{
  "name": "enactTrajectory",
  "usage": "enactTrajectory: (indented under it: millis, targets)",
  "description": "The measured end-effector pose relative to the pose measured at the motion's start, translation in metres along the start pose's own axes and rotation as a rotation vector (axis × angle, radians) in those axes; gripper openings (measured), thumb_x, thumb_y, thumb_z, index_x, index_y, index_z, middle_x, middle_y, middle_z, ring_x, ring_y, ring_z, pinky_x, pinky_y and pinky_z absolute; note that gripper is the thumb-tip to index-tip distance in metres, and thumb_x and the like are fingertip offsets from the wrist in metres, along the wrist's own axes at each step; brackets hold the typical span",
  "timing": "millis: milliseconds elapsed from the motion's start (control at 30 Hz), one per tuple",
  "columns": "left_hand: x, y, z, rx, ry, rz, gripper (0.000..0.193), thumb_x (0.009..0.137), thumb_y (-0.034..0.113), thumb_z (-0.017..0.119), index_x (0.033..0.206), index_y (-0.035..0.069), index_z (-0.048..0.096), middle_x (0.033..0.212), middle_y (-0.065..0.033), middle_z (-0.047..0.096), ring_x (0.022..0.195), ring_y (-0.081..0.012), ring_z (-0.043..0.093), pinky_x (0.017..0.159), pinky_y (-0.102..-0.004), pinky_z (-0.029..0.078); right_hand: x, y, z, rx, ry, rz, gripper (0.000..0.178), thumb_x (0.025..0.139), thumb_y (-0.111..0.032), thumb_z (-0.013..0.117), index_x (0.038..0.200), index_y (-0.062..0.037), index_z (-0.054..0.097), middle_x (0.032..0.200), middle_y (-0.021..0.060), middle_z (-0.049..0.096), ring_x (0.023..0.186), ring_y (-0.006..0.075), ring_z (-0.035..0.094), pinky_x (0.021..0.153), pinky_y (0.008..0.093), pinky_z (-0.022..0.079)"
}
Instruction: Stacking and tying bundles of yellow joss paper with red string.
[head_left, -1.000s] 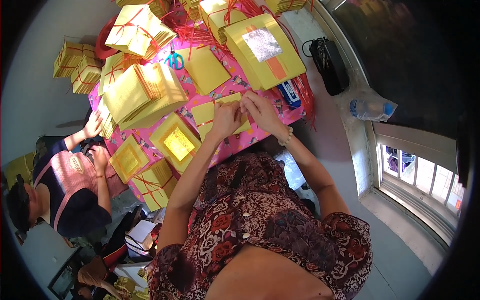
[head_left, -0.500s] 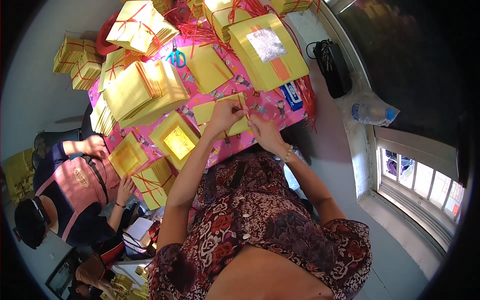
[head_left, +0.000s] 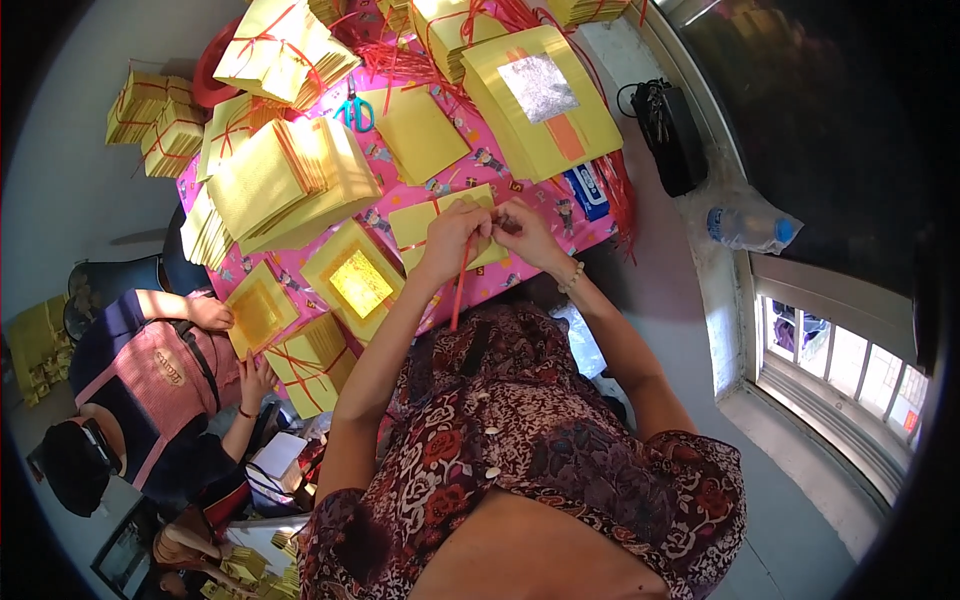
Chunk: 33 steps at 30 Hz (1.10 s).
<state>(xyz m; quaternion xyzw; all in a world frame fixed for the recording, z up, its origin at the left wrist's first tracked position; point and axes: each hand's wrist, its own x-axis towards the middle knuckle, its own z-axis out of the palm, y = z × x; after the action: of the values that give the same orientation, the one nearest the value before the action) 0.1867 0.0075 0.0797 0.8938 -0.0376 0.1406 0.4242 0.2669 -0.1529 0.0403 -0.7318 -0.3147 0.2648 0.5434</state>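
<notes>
A yellow paper bundle (head_left: 412, 226) lies at the near edge of the table under my hands, with a red ribbon (head_left: 461, 290) round it. My left hand (head_left: 453, 240) rests over the bundle, fingers pinched on the ribbon, and one ribbon end hangs below it toward my lap. Close beside it, my right hand (head_left: 528, 234) is closed too, its fingertips at the ribbon by the bundle's right side. The exact crossing of the ribbon between my fingertips is hidden.
A pink patterned tablecloth (head_left: 490, 284) carries large yellow paper stacks (head_left: 270, 180), teal scissors (head_left: 354, 112) and a blue packet (head_left: 588, 192). Loose red ribbons (head_left: 395, 58) lie at the back. At left, a co-worker's hands (head_left: 212, 313) touch a yellow sheet (head_left: 262, 310). A bottle (head_left: 745, 228) stands right.
My hands have drawn closer together over the bundle, and a ribbon end now hangs below my left hand. The co-worker's upper hand has shifted right onto the yellow sheet.
</notes>
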Motion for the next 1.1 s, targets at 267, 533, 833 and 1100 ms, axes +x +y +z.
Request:
enactTrajectory:
  millis: [267, 533, 833, 1100]
  targets:
    - [-0.011, -0.003, 0.023, 0.174, 0.272, -0.005, 0.021, 0.068, 0.004, 0.066, 0.086, 0.012, 0.06, 0.082, -0.0038, 0.059, 0.075, -0.0241, 0.057, 0.062, -0.0334, 0.049, -0.003, 0.014, 0.011, 0.067, 0.125, 0.005, 0.01, 0.084, -0.004, 0.063, 0.093, -0.0002, 0.061, 0.083, 0.0009, 0.054, 0.075, 0.006, 0.054, 0.066, 0.0212, 0.045]
    - [-0.01, -0.005, 0.018, -0.06, 0.317, -0.112, 0.016, 0.076, 0.008, 0.072, 0.091, 0.011, 0.068, 0.09, -0.0054, 0.061, 0.078, -0.0205, 0.063, 0.066, -0.0288, 0.051, 0.01, -0.004, -0.001, 0.157, 0.105, -0.065, 0.01, 0.089, -0.005, 0.056, 0.097, -0.0011, 0.06, 0.089, 0.0043, 0.059, 0.08, 0.0149, 0.06, 0.072, 0.0251, 0.046]
    - [-0.019, -0.007, 0.004, -0.193, 0.211, -0.156, 0.013, 0.073, 0.004, 0.073, 0.086, 0.002, 0.069, 0.098, -0.0113, 0.062, 0.088, -0.0221, 0.062, 0.073, -0.0284, 0.05, 0.0, -0.026, -0.018, -0.616, 0.156, -0.266, 0.013, 0.075, -0.008, 0.064, 0.081, -0.0063, 0.053, 0.078, 0.0088, 0.05, 0.069, 0.0285, 0.058, 0.059, 0.0387, 0.047]
    - [-0.033, -0.018, -0.006, -0.256, 0.169, -0.211, 0.012, 0.076, 0.006, 0.071, 0.085, -0.001, 0.067, 0.101, -0.0126, 0.061, 0.089, -0.0216, 0.062, 0.073, -0.0283, 0.05, 0.001, -0.017, -0.017, -0.685, 0.144, -0.267, 0.014, 0.073, -0.008, 0.063, 0.078, -0.0074, 0.05, 0.078, 0.0076, 0.05, 0.068, 0.029, 0.058, 0.058, 0.0408, 0.048]
